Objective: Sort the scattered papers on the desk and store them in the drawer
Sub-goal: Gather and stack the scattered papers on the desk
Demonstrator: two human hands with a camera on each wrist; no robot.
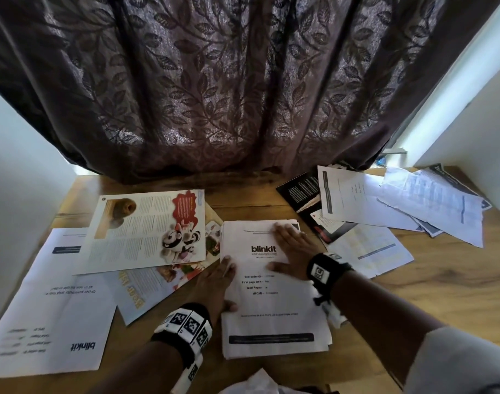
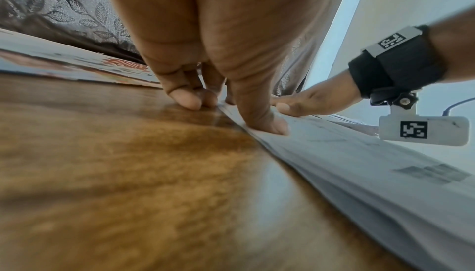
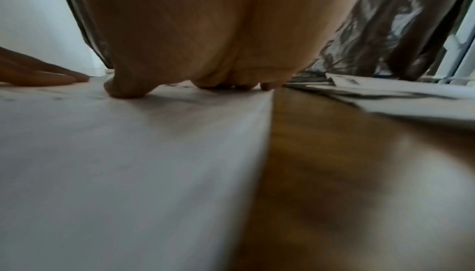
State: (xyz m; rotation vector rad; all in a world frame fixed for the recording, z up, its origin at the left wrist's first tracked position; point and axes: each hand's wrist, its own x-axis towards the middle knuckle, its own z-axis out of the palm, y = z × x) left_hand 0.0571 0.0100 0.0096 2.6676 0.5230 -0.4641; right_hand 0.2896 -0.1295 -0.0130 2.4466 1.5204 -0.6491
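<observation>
Head view looks down on a wooden table [image 1: 243,200] strewn with papers, a dark leaf-patterned curtain [image 1: 229,81] hanging behind it. A stack of white sheets [image 1: 271,317] with "blinkit" printed on top lies in the middle, near the front edge, and both hands are on it. The right hand [image 1: 293,251] lies flat on the stack's upper right part, its fingers [image 1: 283,233] straight and slightly spread, pressing down on the paper; the right wrist view shows the fingertips [image 3: 128,90] touching the top sheet close to its right edge. The left hand [image 1: 214,285] sits at the stack's left edge: in the left wrist view the thumb [image 2: 259,117] rests on top of the sheets while the other fingers [image 2: 185,98] touch the bare wood just beside the edge, loosely bent, gripping nothing. To the left of the stack a colourful magazine page [image 1: 146,228] with a cartoon figure lies over other printed sheets, and a large white blinkit sheet [image 1: 52,308] lies upside down at the far left. At the right, well apart from the stack, a heap of white sheets [image 1: 399,200] overlaps a black booklet [image 1: 300,191]. No drawer shows in any view.
</observation>
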